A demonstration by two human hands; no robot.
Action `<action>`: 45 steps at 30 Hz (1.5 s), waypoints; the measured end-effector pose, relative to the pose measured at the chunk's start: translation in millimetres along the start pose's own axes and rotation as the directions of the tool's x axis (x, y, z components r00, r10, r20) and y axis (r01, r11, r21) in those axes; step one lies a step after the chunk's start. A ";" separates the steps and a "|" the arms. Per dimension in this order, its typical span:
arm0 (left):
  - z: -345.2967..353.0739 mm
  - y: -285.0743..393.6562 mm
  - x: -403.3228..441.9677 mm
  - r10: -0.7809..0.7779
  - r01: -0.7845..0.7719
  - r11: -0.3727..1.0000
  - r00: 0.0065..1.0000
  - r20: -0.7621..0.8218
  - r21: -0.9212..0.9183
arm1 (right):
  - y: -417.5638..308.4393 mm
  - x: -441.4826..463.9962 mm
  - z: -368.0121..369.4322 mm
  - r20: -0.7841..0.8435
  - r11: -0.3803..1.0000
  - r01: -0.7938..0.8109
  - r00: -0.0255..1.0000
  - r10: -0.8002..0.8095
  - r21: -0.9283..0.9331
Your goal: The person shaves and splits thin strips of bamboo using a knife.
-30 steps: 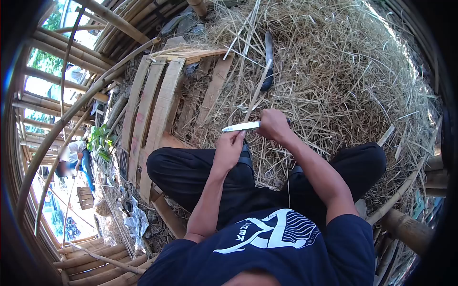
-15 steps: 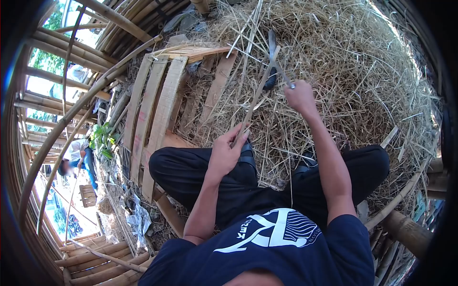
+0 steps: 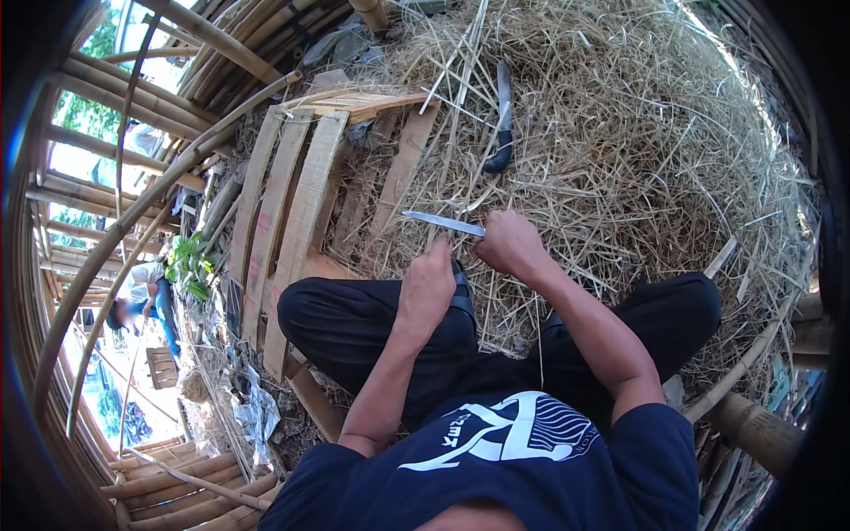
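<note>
Beyond and to the right of your fingers, straw [image 3: 637, 150] spreads wide; your bent legs [image 3: 350, 310] edge the near side. To the left stands a slatted wood crate [image 3: 301, 195], apart from your left hand [image 3: 427, 288]. A second knife [image 3: 504, 115] lies on the straw ahead of your fingers, dark handle toward you. The straw covers the ground, within a bamboo frame [image 3: 133, 159]; far left, past a leafy plant [image 3: 189, 265], a person [image 3: 142, 292] bends over. Your right hand [image 3: 511, 241] closes in a fist around the handle of a knife [image 3: 443, 223], its blade pointing left, just past your left fingertips. Your left fingers are narrow, drawn together at the blade; whether they grip anything you cannot tell.
</note>
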State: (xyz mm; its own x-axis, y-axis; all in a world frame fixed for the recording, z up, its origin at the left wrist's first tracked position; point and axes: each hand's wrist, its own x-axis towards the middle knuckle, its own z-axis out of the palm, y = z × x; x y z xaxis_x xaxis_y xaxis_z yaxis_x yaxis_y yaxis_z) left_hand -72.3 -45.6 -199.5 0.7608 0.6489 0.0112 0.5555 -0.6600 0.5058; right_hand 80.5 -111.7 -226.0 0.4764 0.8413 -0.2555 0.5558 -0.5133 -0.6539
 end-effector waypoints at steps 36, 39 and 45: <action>-16.5 2.1 -13.3 -0.027 0.027 0.995 1.000 0.005 0.096 | -4.0 -8.6 16.4 -0.028 0.993 0.112 0.993 -0.113 -0.034; -11.9 5.3 -13.7 -0.026 0.026 0.999 1.000 -0.017 0.025 | 10.0 -0.6 21.5 -0.075 0.990 0.134 0.988 -0.136 -0.041; -6.9 -6.1 -23.0 -0.025 0.016 0.992 0.997 0.072 0.129 | 21.7 10.7 16.8 -0.078 0.995 0.042 0.996 -0.050 -0.091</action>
State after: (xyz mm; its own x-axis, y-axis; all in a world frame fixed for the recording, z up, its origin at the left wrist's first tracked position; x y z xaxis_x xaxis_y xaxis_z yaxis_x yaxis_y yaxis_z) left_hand -95.5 -53.9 -196.9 0.7688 0.6363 -0.0638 0.6060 -0.6929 0.3908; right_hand 86.2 -111.0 -254.9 0.4997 0.8500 -0.1668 0.6352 -0.4905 -0.5967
